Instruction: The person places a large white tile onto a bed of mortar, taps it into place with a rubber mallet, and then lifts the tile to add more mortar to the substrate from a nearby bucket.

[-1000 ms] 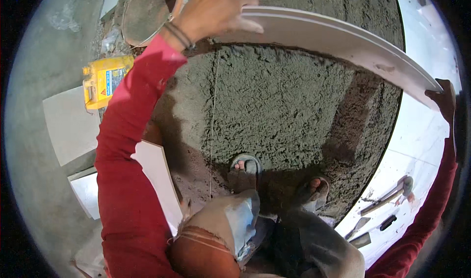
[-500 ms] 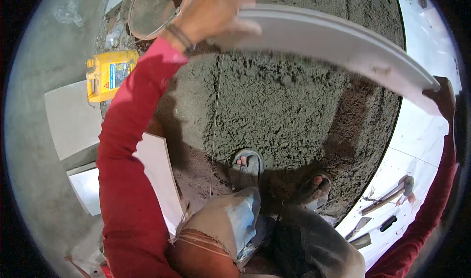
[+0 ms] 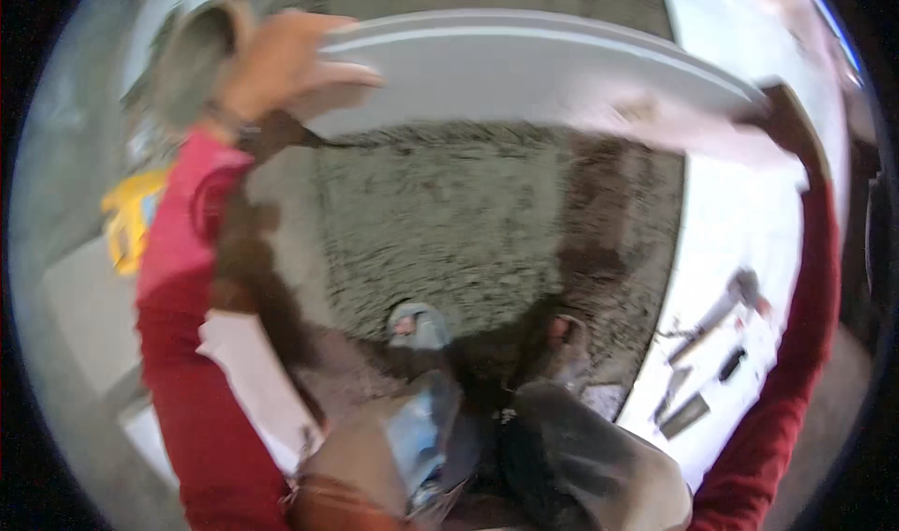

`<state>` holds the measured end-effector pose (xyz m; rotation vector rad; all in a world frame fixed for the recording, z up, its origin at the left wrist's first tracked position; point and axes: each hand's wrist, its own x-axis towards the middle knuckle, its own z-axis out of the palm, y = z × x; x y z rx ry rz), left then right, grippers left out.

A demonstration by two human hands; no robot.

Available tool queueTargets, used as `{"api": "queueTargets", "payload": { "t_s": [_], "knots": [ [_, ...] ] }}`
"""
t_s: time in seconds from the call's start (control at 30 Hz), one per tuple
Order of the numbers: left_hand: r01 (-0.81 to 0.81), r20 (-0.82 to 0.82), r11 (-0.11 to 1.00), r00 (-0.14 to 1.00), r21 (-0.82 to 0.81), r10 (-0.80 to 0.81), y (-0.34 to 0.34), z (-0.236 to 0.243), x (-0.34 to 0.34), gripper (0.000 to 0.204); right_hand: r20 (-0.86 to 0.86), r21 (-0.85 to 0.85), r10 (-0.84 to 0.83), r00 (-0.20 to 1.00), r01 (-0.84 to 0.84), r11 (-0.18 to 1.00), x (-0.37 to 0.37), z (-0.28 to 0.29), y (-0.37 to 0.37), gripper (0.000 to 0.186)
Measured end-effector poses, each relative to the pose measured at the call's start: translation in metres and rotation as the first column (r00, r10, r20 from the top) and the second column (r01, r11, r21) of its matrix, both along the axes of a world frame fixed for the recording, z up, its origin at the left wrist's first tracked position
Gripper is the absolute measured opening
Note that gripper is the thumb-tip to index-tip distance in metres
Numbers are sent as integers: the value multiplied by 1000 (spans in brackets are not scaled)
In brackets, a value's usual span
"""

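A large grey-white floor tile is raised in front of me, over a bed of wet grey mortar. My left hand grips its left end, thumb on the near face and fingers at the upper edge. At the other end my right hand is closed round the tile's edge, dark and partly blurred. The tile hides the mortar right behind it. My sandalled feet stand at the near part of the mortar bed.
Left of my arm are a bucket, a yellow jerrycan and a grey tile. Another pale tile lies beside my left leg. On the white tiled floor at right rest a hammer, a small black object and a flat-bladed tool.
The whole view has shifted and blurred. The tile, still held at both ends, sits further left in view and its slope is flatter. Both hands keep their hold.
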<state>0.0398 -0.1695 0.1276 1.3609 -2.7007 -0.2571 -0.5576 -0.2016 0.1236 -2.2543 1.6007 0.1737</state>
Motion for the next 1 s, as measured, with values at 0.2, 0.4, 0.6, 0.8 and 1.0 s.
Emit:
{"api": "queueTargets", "payload": {
  "t_s": [0.2,0.4,0.6,0.8,1.0],
  "knots": [
    [-119,172,974,973,-192,153,-102,0,-21,44,-246,-367,9,969,-102,924,-11,8,-99,54],
    [-165,159,967,967,-195,197,-146,-14,-18,45,-298,-311,-177,938,80,947,12,4,-140,47],
    [-329,344,944,883,-32,319,-169,-20,-1,48,-260,-337,-139,956,45,940,14,5,-138,44],
    [141,189,952,978,-271,-91,-80,-18,-8,40,-141,-364,-188,972,125,923,-17,-14,-90,39],
    [-57,238,966,971,251,-4,-46,9,-7,45,-6,-450,163,987,-148,881,-67,-37,-69,47]
  ]
}}
